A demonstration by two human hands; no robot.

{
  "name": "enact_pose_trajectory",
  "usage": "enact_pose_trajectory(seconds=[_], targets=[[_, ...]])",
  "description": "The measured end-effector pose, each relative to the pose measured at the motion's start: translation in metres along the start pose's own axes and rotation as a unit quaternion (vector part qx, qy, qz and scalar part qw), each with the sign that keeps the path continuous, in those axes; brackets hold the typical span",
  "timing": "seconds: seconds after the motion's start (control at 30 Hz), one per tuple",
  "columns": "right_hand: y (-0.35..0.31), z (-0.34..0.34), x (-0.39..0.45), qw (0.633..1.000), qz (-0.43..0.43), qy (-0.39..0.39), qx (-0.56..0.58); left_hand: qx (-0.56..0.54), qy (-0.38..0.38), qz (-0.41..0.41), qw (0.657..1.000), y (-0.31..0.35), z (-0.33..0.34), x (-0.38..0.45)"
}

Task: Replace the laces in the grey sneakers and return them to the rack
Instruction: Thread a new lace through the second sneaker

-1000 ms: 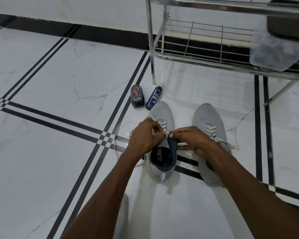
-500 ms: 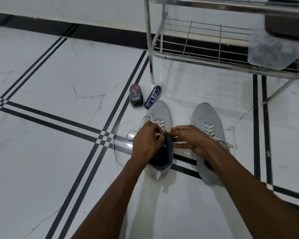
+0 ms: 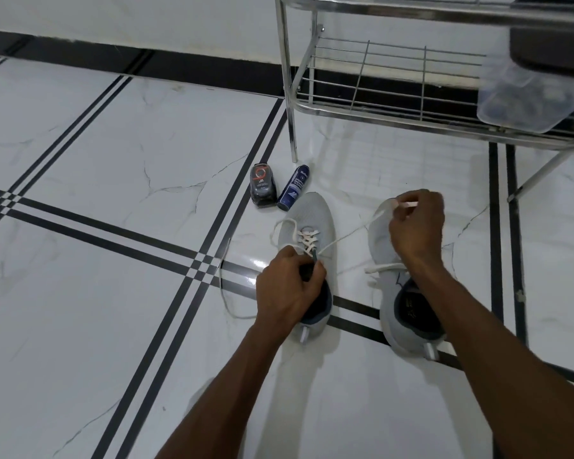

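Two grey sneakers stand side by side on the white floor, toes pointing away. My left hand grips the dark tongue and collar of the left sneaker. A white lace runs taut from that shoe's eyelets up to my right hand, which pinches its end above the toe of the right sneaker. The lace's other end trails in a loop on the floor to the left. The right sneaker has white laces too, partly hidden by my right wrist.
A metal wire shoe rack stands just beyond the sneakers, with a clear plastic box on its lower shelf at right. A black polish container and a blue spray can lie near the rack's leg.
My right hand has left the left sneaker's eyelets and pulled the lace up and to the right, drawing it taut. My left hand stays on the shoe's tongue.
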State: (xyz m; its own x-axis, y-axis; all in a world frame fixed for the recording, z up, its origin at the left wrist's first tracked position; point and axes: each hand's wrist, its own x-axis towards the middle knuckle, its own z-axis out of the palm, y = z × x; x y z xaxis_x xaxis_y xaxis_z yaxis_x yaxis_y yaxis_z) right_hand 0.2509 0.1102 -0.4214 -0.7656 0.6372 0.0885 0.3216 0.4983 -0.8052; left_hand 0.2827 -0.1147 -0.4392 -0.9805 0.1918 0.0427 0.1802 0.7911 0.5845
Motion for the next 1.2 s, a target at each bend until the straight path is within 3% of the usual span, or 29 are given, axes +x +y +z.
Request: enact_pose_trajectory(seconds=[0.07, 0.13, 0.2, 0.27, 0.37, 0.4, 0.43, 0.47, 0.5, 0.57, 0.63, 0.67, 0.73, 0.8, 0.87, 1.03, 1.2], targets=[[0.006, 0.014, -0.01, 0.988, -0.063, -0.137, -0.026, -0.012, -0.001, -0.003, 1.0, 0.001, 0.0, 0.0], [0.002, 0.033, -0.034, 0.943, -0.125, -0.295, -0.094, -0.02, 0.0, -0.005, 1.0, 0.002, 0.001, 0.001], [-0.008, 0.042, -0.048, 0.91, -0.169, -0.354, -0.135, -0.021, 0.004, -0.009, 1.0, 0.003, -0.001, 0.002], [-0.013, 0.038, -0.045, 0.929, -0.179, -0.29, -0.143, -0.021, 0.004, -0.013, 1.0, 0.002, -0.002, 0.001], [-0.008, 0.009, -0.01, 0.988, -0.106, 0.016, -0.11, -0.024, 0.0, -0.007, 1.0, -0.001, -0.001, 0.0], [-0.006, 0.0, -0.002, 0.989, -0.082, 0.087, -0.089, -0.027, 0.002, -0.007, 1.0, -0.001, -0.002, 0.0], [-0.005, -0.006, 0.002, 0.99, -0.059, 0.109, -0.069, -0.029, 0.005, -0.009, 1.0, -0.001, -0.002, 0.0], [-0.002, -0.003, 0.002, 0.993, -0.058, 0.077, -0.064, -0.03, 0.006, -0.009, 1.0, -0.002, -0.002, 0.0], [0.0, 0.003, -0.003, 0.992, -0.076, -0.006, -0.097, -0.031, 0.006, -0.008, 0.999, -0.002, -0.001, 0.0], [0.002, 0.025, -0.023, 0.945, -0.132, -0.229, -0.193, -0.032, 0.006, -0.008, 0.999, -0.003, 0.0, 0.001], [0.0, 0.044, -0.043, 0.898, -0.179, -0.353, -0.193, -0.026, 0.013, -0.009, 1.0, -0.003, 0.001, 0.002], [-0.002, 0.047, -0.047, 0.898, -0.202, -0.347, -0.18, -0.023, 0.015, -0.009, 1.0, -0.003, 0.001, 0.002], [-0.002, 0.043, -0.042, 0.934, -0.197, -0.248, -0.164, -0.027, 0.014, -0.009, 0.999, -0.003, 0.0, 0.002], [0.001, 0.025, -0.028, 0.98, -0.126, -0.089, -0.123, -0.031, 0.012, -0.005, 0.999, -0.004, 0.0, 0.0], [0.005, 0.011, -0.017, 0.99, -0.087, -0.029, -0.106, -0.03, 0.014, -0.004, 0.999, -0.004, -0.001, 0.0], [-0.005, 0.03, -0.034, 0.945, -0.173, -0.261, -0.093, -0.05, 0.027, -0.007, 0.998, -0.002, -0.006, -0.002], [-0.012, 0.036, -0.04, 0.913, -0.133, -0.35, -0.161, -0.037, -0.005, -0.031, 0.999, -0.016, -0.008, 0.0]])
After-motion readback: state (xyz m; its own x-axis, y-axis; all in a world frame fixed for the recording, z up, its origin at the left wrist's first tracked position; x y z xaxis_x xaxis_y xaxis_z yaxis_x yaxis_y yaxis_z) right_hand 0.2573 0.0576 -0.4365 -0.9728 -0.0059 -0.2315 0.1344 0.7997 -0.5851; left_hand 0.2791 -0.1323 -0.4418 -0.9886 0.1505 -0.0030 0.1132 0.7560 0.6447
